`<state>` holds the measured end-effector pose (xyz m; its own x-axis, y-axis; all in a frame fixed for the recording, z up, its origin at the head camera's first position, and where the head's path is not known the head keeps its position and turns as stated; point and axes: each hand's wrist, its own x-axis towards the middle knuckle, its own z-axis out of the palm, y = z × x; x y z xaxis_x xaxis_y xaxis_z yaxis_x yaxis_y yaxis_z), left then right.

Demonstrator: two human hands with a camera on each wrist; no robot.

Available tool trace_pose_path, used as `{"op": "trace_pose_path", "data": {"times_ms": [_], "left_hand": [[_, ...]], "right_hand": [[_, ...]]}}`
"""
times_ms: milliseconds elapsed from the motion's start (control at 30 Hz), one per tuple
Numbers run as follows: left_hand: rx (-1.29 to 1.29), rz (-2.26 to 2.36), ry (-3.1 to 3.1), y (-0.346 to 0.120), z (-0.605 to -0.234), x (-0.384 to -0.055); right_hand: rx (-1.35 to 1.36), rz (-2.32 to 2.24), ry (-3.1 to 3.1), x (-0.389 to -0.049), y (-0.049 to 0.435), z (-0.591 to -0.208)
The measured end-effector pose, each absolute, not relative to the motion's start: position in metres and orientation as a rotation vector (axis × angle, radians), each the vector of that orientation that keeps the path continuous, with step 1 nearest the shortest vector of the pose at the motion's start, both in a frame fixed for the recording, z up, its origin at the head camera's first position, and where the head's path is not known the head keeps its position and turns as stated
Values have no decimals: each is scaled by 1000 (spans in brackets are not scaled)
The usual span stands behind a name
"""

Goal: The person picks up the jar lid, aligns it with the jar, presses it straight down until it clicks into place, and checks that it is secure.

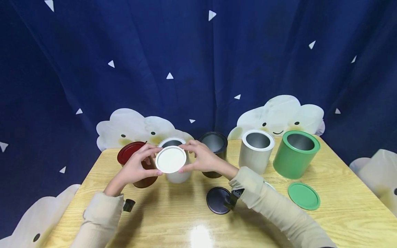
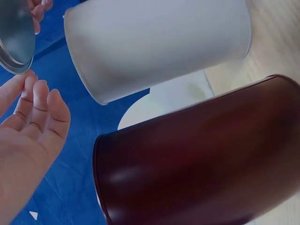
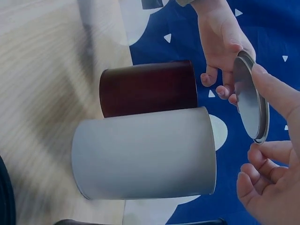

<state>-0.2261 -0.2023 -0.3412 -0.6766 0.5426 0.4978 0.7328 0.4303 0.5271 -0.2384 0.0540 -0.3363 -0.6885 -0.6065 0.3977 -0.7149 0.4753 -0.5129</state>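
A round white lid (image 1: 170, 159) is held in the air between both hands, its pale top toward the head camera and its metallic underside showing in the right wrist view. My left hand (image 1: 138, 165) pinches its left edge between thumb and fingers. On the opposite edge, my right hand (image 1: 201, 156) grips it the same way. Behind and below the lid stands a white can (image 1: 179, 177) with an open top, partly hidden by it. A dark red can (image 2: 197, 154), its top covered in red, stands just left of the white one.
To the right stand an open black can (image 1: 214, 139), another open white can (image 1: 254, 156) and an open green can (image 1: 293, 162). A black lid (image 1: 217, 200) lies under the right wrist; a green lid (image 1: 304, 196) lies at right. A blue curtain (image 1: 186, 51) hangs behind the table.
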Motion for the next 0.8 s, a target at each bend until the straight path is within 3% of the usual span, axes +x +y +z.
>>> {"op": "trace_pose_path", "data": {"times_ms": [800], "left_hand": [[-1034,-1096,-2585,-204,-332,-265]], "right_hand": [[1154,955,-2665,-283,49,-322]]}}
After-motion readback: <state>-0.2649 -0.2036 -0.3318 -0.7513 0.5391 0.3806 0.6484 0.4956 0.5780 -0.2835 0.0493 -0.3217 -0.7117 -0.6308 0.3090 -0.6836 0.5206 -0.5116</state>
